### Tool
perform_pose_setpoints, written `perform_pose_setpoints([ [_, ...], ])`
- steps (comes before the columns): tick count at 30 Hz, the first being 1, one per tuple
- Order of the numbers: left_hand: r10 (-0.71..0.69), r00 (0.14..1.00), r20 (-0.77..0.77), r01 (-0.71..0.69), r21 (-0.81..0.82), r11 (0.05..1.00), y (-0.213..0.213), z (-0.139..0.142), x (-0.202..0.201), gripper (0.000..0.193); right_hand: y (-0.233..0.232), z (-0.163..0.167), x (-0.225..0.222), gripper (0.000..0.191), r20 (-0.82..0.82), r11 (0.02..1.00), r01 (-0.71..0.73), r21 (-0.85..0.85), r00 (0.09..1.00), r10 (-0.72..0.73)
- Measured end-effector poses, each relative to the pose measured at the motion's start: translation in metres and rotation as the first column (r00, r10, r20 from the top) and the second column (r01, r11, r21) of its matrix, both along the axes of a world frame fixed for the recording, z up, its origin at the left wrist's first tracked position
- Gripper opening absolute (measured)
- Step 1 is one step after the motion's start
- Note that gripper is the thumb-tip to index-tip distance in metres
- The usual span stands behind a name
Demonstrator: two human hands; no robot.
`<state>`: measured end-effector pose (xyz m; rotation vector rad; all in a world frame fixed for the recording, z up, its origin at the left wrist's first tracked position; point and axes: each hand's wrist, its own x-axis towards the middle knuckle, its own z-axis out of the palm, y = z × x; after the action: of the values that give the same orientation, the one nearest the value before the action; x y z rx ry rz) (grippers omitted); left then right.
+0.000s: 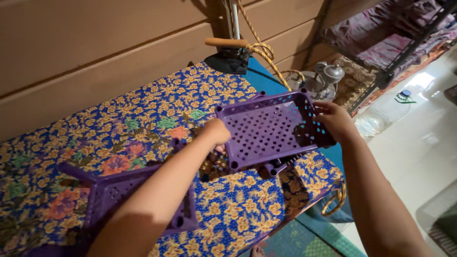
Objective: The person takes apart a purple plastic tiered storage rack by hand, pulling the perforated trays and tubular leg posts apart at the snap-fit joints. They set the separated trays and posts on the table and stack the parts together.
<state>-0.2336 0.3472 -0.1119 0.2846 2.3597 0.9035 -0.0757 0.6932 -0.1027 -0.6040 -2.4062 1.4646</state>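
Head view: both hands hold a purple perforated plastic tray [269,128] tilted above the floral-cloth worktop [143,119]. The left hand [216,133] has its grip closed on the tray's near-left edge; the right hand [335,120] clasps its right rim. A second purple tray [112,192] lies nearer. A flat iron [231,54] stands at the far end.

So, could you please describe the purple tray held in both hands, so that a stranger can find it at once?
Start at the table covered with the blue and yellow flowered cloth. Above its right end, the left hand and right hand hold a purple plastic tray with a perforated bottom. Unlike the second purple tray lying lower left on the cloth, it is lifted and tilted.
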Motion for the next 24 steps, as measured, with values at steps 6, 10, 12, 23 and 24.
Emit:
perform_pose_setpoints([
  [6,0.080,0.993,0.091,-0.083,0.037,0.996,0.027,-0.046,0.000,0.021,-0.002,-0.013,-0.027,0.043,0.151,0.967,0.221,0.130,0.959,-0.239],
  [10,0.183,0.960,0.211,-0.201,0.068,0.977,0.032,-0.073,-0.002,0.022,0.004,-0.025,-0.045,0.043,0.036,0.914,0.128,0.385,0.987,-0.154],
  [12,0.210,0.948,0.238,-0.238,0.093,0.967,0.032,-0.085,-0.003,0.021,0.007,-0.033,-0.050,0.041,0.116,0.919,0.139,0.368,0.974,-0.193],
  [23,0.099,0.986,0.134,-0.084,-0.109,0.990,0.030,-0.067,-0.002,0.028,0.020,-0.057,-0.063,0.037,-0.003,0.839,0.109,0.533,0.992,-0.127],
  [24,0.069,0.994,0.083,-0.054,-0.168,0.984,0.027,-0.063,-0.003,0.032,0.019,-0.058,-0.061,0.035,-0.054,0.819,0.132,0.558,0.991,-0.123],
])
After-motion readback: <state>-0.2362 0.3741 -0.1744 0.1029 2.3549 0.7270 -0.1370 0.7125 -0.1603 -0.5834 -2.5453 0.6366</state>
